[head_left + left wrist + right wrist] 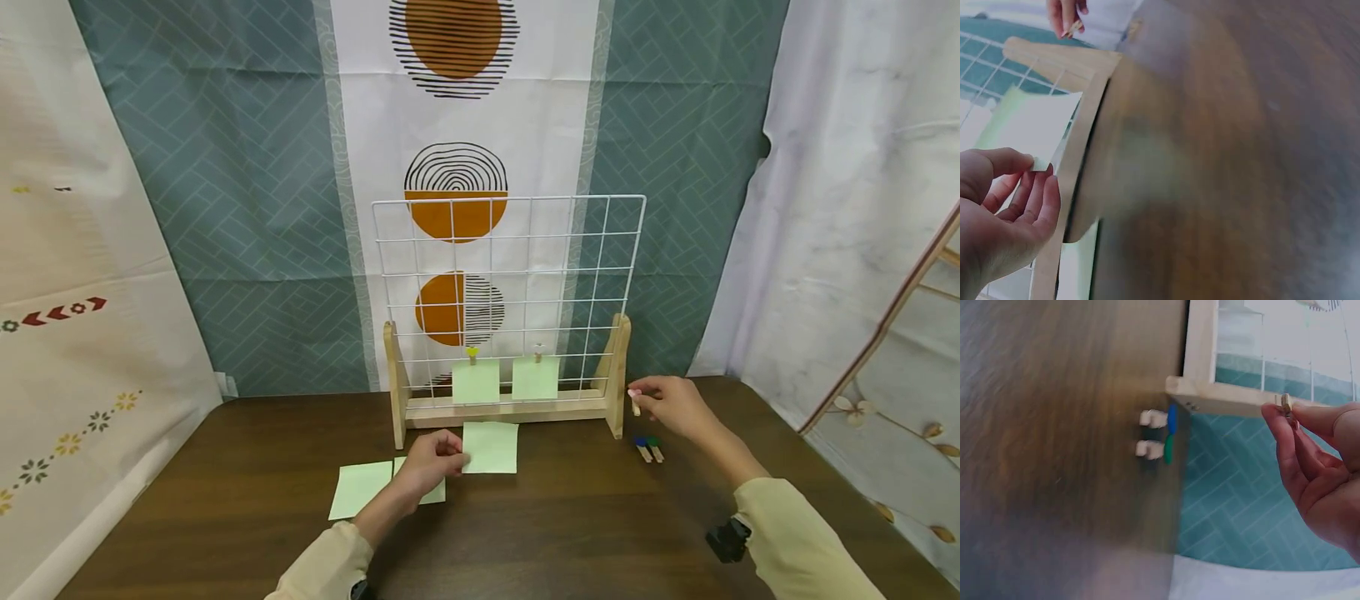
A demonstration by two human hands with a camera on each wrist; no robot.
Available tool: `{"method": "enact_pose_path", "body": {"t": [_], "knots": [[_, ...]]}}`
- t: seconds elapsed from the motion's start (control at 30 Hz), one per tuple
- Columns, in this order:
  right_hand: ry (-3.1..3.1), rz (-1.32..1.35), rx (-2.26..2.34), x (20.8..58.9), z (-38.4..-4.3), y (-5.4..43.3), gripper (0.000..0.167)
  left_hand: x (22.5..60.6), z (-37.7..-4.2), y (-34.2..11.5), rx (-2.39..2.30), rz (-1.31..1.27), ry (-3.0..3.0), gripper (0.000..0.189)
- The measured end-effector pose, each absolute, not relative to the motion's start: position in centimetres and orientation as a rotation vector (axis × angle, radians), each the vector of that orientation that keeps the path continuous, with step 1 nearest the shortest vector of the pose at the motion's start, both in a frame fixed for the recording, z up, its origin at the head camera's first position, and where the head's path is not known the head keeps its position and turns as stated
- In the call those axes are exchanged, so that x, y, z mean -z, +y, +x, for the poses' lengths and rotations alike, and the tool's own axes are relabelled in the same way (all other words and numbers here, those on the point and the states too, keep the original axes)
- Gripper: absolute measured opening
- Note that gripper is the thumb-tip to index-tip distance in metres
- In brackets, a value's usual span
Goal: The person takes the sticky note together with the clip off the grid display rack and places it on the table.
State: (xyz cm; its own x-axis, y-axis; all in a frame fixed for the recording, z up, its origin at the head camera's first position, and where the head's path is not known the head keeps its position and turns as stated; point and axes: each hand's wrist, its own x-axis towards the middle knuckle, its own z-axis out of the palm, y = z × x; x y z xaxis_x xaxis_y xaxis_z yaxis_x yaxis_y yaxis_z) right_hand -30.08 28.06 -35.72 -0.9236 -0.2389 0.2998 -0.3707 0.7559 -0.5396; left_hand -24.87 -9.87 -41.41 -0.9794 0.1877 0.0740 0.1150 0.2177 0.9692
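While left hand (424,468) pinches green note (492,448) by one corner | right hand (672,406) pinches clothespin (636,409) | possible: note sags or twists, single-corner hold

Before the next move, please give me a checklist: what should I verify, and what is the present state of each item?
1. Left hand pinches one green sheet: ok.
2. Right hand pinches a wooden clip: ok.
3. Mouth of the wooden clip open: cannot tell, too small.
4. Green sheet fastened to the grid rack: not ok, no clip shows on it.
5. Blue clip and green clip lying on the table, near the right hand: ok.
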Motion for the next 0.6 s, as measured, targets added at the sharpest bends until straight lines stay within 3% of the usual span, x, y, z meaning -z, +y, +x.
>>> {"method": "enact_pose_path", "body": {"t": [0.37,0.6], "knots": [[-2.797,0.493,-0.893,38.1,-30.0,31.4,0.021,42.2,-24.0,-9.7,-1.76,0.335,2.609,0.007],[-2.823,0.478,-0.859,39.2,-30.1,32.9,0.019,42.2,-23.6,-10.0,-1.678,0.39,2.73,0.025]]}}
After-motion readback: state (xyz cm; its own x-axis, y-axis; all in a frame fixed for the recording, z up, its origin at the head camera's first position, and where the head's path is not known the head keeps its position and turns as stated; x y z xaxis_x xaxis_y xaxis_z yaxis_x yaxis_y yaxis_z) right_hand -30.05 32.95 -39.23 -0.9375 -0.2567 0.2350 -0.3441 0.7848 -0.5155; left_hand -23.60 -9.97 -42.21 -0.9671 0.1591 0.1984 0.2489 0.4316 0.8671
